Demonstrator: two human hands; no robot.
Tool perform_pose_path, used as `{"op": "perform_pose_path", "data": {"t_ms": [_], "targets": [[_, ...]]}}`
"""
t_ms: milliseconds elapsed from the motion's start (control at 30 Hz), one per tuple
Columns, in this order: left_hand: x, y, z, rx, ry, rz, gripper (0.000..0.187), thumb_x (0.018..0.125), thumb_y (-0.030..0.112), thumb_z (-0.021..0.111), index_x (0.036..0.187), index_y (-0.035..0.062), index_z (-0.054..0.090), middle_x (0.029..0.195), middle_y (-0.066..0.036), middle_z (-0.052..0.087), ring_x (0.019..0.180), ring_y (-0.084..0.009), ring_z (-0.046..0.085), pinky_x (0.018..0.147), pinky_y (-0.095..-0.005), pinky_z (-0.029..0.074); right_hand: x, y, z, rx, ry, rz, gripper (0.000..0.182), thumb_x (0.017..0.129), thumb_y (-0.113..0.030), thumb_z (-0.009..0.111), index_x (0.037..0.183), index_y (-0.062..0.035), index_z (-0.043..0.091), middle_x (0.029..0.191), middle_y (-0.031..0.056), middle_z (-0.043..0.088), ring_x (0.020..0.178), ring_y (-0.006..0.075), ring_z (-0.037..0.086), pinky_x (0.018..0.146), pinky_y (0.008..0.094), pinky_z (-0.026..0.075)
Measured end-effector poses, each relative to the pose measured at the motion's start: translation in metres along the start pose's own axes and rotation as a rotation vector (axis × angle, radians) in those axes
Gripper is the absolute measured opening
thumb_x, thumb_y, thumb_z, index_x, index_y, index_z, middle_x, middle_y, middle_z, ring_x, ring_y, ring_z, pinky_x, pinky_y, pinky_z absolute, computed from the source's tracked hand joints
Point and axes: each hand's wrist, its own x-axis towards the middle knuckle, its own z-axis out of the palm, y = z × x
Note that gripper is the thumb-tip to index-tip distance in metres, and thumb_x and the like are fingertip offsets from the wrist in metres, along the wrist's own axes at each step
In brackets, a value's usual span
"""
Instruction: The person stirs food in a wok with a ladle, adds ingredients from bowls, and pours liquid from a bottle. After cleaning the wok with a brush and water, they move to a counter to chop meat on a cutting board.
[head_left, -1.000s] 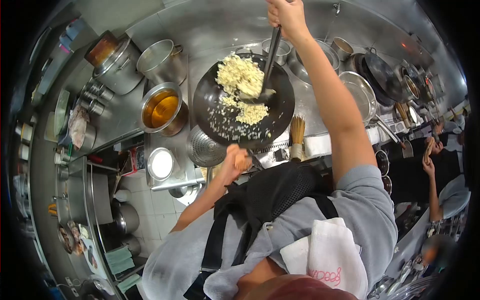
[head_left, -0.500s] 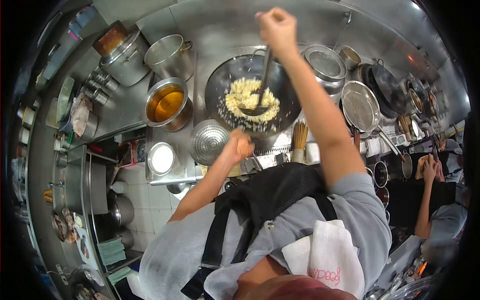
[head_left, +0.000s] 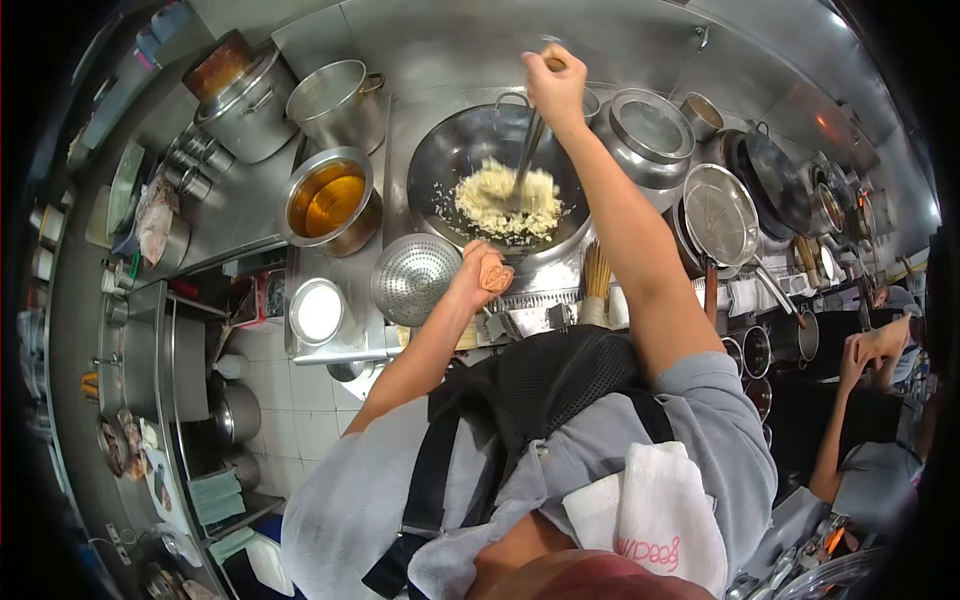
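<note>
My right hand (head_left: pixel 557 82) is wrapped round the upper end of a long ladle (head_left: pixel 529 150), held steeply above the wok. The ladle's lower end is down in pale yellow fried rice (head_left: pixel 500 197), blurred by motion. The dark wok (head_left: pixel 450 150) sits on the stove. At its near rim my left hand (head_left: pixel 483 270) is closed round something pinkish-brown, perhaps a cloth at the wok's edge. A round perforated strainer (head_left: pixel 415 278) lies just left of my left hand.
Left of the wok stand a pot of amber oil (head_left: pixel 333 203), a tall steel pot (head_left: pixel 340 105) and a white-filled container (head_left: pixel 318 313). To the right are a mesh strainer (head_left: pixel 720 212), a bamboo brush (head_left: pixel 596 275) and lidded pans. Another person's hands (head_left: pixel 880 342) show far right.
My right hand has moved slightly down with the ladle. The rice is gathered more compactly and part of it is blurred. My left hand stays near the wok's near rim.
</note>
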Motion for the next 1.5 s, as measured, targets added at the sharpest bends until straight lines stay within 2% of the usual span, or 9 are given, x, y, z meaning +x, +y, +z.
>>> {"op": "perform_pose_path", "data": {"t_ms": [67,200,333,500,867,1067,1200,1267,1500], "targets": [[0.002,-0.019,-0.056,-0.014,-0.162,-0.074,0.012,0.087,0.012,0.059,0.083,0.0174,0.049,0.075,-0.006,0.057,0.061,-0.0200,0.056,0.051,-0.0388,0.050,0.004,-0.019,-0.021,0.115,0.048,0.085,0.027,0.087,-0.005,0.062,0.064,-0.0079,0.047,0.052,-0.0008,0.047,0.041,0.0056,0.041,0.036,0.0237,0.029],[-0.050,-0.034,-0.076,0.106,0.100,-0.078,0.006,0.090,0.015,0.055,0.089,0.0163,0.049,0.075,-0.006,0.057,0.061,-0.0203,0.057,0.050,-0.0391,0.049,0.061,-0.089,-0.045,0.346,-0.072,0.291,0.024,0.086,-0.007,0.063,0.067,-0.0085,0.049,0.051,-0.0040,0.039,0.039,0.0054,0.035,0.036,0.0235,0.025],[-0.024,-0.003,-0.019,0.025,-0.021,-0.053,0.009,0.086,0.017,0.060,0.087,0.0146,0.051,0.073,-0.007,0.057,0.057,-0.0230,0.055,0.046,-0.0379,0.046,0.019,-0.098,0.014,0.134,-0.059,0.328,0.029,0.084,-0.012,0.067,0.062,-0.0081,0.048,0.053,-0.0033,0.047,0.043,0.0053,0.042,0.038,0.0239,0.030],[-0.005,-0.029,-0.041,0.001,-0.103,-0.105,0.018,0.087,0.023,0.059,0.085,0.0055,0.057,0.072,-0.009,0.058,0.057,-0.0250,0.059,0.049,-0.0375,0.050,-0.006,-0.020,-0.005,0.293,0.064,0.139,0.032,0.086,-0.006,0.063,0.061,-0.0072,0.043,0.053,-0.0015,0.047,0.042,0.0061,0.041,0.037,0.0243,0.031],[0.064,0.001,-0.037,-0.057,-0.086,-0.049,0.007,0.084,0.017,0.059,0.087,0.0154,0.053,0.075,-0.004,0.055,0.061,-0.0248,0.058,0.055,-0.0395,0.053,0.057,-0.168,-0.042,0.341,-0.203,0.073,0.030,0.088,-0.010,0.063,0.064,-0.0098,0.045,0.051,-0.0034,0.037,0.040,0.0070,0.034,0.038,0.0247,0.025],[0.053,0.013,-0.001,0.110,0.262,-0.081,0.021,0.082,0.027,0.065,0.092,0.0119,0.056,0.086,-0.008,0.057,0.069,-0.0261,0.061,0.062,-0.0379,0.054,-0.008,-0.008,-0.026,0.348,-0.115,0.256,0.032,0.088,-0.001,0.059,0.063,-0.0071,0.041,0.051,-0.0042,0.038,0.040,0.0046,0.032,0.037,0.0241,0.024],[0.069,0.023,-0.011,0.000,0.204,-0.357,0.045,0.075,0.043,0.072,0.097,0.0092,0.052,0.094,-0.010,0.054,0.083,-0.0282,0.059,0.075,-0.0456,0.053,0.019,-0.041,0.002,0.381,-0.052,0.180,0.032,0.088,0.001,0.059,0.063,-0.0070,0.040,0.050,-0.0042,0.036,0.041,0.0048,0.032,0.038,0.0239,0.024],[0.082,0.014,-0.020,0.041,0.192,-0.296,0.037,0.080,0.025,0.069,0.108,0.0333,0.045,0.103,-0.012,0.051,0.081,-0.0317,0.060,0.065,-0.0492,0.054,0.018,-0.068,0.009,0.510,-0.181,0.104,0.033,0.087,0.002,0.059,0.062,-0.0071,0.040,0.051,-0.0034,0.038,0.041,0.0052,0.034,0.038,0.0237,0.025],[0.070,0.007,-0.009,0.054,0.186,-0.155,0.033,0.079,0.010,0.062,0.100,0.0282,0.045,0.100,-0.011,0.051,0.068,-0.0316,0.060,0.055,-0.0476,0.056,-0.008,-0.008,0.026,-0.009,-0.311,0.178,0.027,0.084,-0.001,0.062,0.062,-0.0048,0.047,0.052,-0.0025,0.047,0.046,0.0041,0.040,0.042,0.0217,0.029]]}}
